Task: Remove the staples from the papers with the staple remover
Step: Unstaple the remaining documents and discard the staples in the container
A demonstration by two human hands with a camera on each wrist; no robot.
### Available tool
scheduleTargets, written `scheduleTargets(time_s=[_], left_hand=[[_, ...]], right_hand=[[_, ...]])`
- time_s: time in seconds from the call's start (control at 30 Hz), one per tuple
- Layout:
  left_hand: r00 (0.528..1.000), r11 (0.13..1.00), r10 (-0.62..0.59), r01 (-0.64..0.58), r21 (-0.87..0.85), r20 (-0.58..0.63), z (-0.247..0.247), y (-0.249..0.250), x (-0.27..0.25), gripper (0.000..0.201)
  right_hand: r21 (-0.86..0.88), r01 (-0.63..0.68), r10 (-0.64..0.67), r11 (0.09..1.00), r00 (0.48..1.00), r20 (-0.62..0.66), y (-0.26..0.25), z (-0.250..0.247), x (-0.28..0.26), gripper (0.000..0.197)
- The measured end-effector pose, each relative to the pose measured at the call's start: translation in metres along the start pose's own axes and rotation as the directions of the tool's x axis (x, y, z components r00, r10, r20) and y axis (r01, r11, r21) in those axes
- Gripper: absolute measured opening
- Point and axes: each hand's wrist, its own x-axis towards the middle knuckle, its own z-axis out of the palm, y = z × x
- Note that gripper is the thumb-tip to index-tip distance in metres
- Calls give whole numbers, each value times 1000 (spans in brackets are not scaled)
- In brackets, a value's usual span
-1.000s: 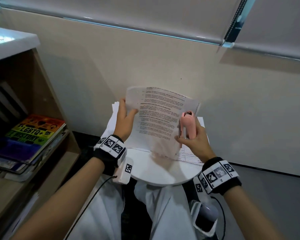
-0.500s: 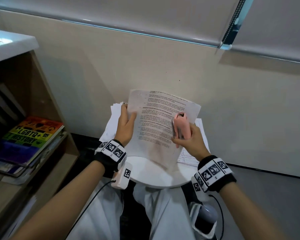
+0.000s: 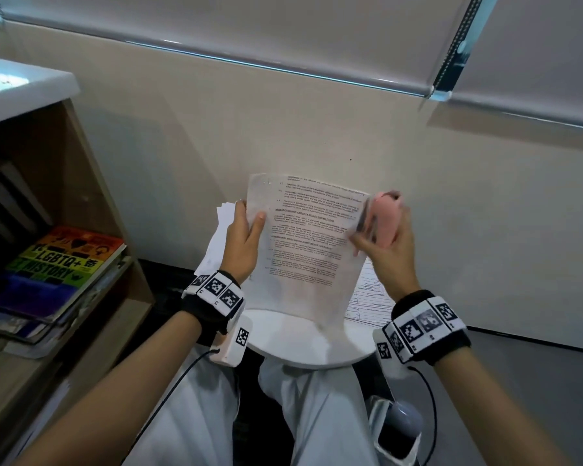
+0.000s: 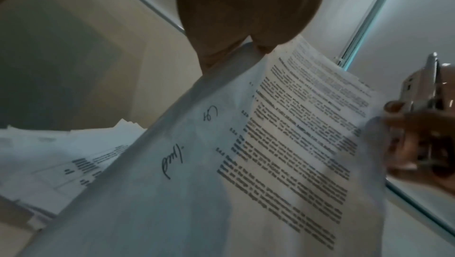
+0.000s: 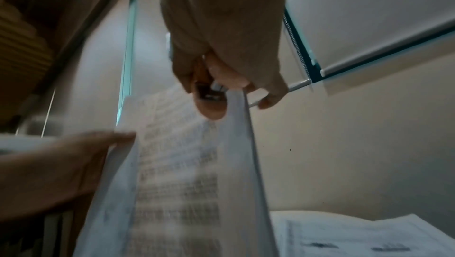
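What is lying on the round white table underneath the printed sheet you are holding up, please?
Under the raised printed sheet, the round white table carries a loose paper pile at left and a printed form at right. The sheet covers whatever lies between them.

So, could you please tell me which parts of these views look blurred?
Head view: right hand and pink staple remover smeared, left hand sharper. Right wrist view: printed sheet streaked. Left wrist view: its text readable as lines, right edge soft.
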Motion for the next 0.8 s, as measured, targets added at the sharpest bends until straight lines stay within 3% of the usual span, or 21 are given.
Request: scheduleTargets(time_s=[0.07, 0.13, 0.27, 0.33, 0.43, 0.53, 0.63, 0.8], left_hand=[[1000, 1000, 25, -25, 16, 17, -3, -3, -3, 15], [999, 999, 36, -35, -13, 33, -4, -4, -6, 16], [996, 997, 75, -76, 18, 40, -3, -6, -7, 7], [995, 995, 91, -92, 45, 30, -2, -5, -9, 8], [992, 987, 117, -121, 106, 38, -1, -5, -12, 3], [993, 980, 118, -121, 159, 27, 0, -1, -15, 14], [990, 971, 142, -144, 193, 20, -2, 4, -15, 14], [983, 954, 172, -183, 237, 67, -6, 7, -10, 12]], right_hand=[[101, 50, -28, 994, 978, -206, -20, 3, 7, 58], [241, 140, -59, 960, 947, -315, -46, 13, 13, 61], [513, 244, -56, 823, 933, -355, -97, 51, 23, 17], [560, 235, -45, 794, 942, -331, -110, 76, 29, 14], [530, 214, -67, 821, 957, -283, -116, 114, 28, 28], [392, 277, -172, 877, 944, -281, -106, 138, 24, 24], [251, 335, -265, 908, 924, -276, -91, 149, 19, 20], [165, 367, -320, 915, 913, -253, -77, 154, 21, 46]])
